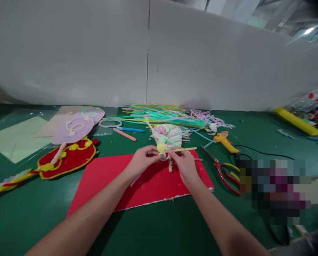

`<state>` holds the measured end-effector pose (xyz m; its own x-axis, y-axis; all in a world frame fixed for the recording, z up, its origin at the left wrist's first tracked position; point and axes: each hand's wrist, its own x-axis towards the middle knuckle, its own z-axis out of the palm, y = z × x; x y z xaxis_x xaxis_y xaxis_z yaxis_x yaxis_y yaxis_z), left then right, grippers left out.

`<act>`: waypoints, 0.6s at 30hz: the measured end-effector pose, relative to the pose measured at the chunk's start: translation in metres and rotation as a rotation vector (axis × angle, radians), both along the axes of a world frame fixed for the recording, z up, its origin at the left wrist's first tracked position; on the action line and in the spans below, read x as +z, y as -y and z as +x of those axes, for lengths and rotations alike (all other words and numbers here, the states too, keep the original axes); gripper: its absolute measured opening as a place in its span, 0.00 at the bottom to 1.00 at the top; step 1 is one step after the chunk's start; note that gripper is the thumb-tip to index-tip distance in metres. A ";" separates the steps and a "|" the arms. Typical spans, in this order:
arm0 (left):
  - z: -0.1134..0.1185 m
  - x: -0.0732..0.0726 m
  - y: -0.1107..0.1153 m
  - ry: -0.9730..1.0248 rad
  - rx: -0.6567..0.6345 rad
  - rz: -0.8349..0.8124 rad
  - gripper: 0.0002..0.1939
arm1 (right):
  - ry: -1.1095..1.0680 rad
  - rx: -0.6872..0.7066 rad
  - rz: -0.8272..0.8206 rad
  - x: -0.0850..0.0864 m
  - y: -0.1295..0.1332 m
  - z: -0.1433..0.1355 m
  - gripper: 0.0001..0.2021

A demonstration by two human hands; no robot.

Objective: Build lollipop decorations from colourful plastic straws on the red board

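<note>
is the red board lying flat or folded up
Flat: the red board lies spread on the green table, with no fold in its visible part.

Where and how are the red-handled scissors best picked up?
Probably by the red handles, with the right hand coming from the near side: the scissors lie flat, blades pointing away and leftward, handles toward the person. Pixelation hides what borders the handles' right end.

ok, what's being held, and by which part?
Right hand: yellow strip, near its inner end. Left hand: small cream round piece, apparently by its edge; exact pinch unclear.
</note>
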<state>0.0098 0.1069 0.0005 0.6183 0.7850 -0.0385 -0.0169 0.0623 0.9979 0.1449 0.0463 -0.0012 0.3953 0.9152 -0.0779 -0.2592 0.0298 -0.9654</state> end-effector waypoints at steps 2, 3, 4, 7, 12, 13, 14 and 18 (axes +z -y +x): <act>0.000 0.000 0.000 -0.015 -0.002 0.003 0.17 | -0.024 -0.018 0.010 0.001 0.000 0.001 0.13; 0.000 0.000 -0.001 -0.017 0.000 0.007 0.17 | -0.036 -0.025 0.011 0.001 -0.001 0.001 0.12; 0.000 -0.001 -0.001 -0.016 0.003 0.011 0.16 | -0.047 -0.030 0.009 0.002 -0.001 0.001 0.12; 0.000 -0.003 -0.002 -0.001 0.032 0.014 0.16 | -0.072 -0.045 -0.003 0.002 -0.002 0.001 0.12; 0.000 -0.005 -0.004 0.034 0.083 -0.018 0.15 | -0.074 -0.101 -0.014 0.003 -0.002 -0.001 0.13; 0.000 -0.004 -0.004 0.041 0.094 -0.032 0.15 | -0.080 -0.087 -0.015 0.003 -0.001 -0.002 0.13; 0.000 -0.002 -0.004 0.048 0.106 -0.048 0.15 | -0.089 -0.068 -0.016 0.004 -0.001 -0.002 0.13; 0.001 0.005 -0.002 0.082 0.156 -0.117 0.15 | -0.120 -0.039 -0.024 0.003 0.000 -0.004 0.13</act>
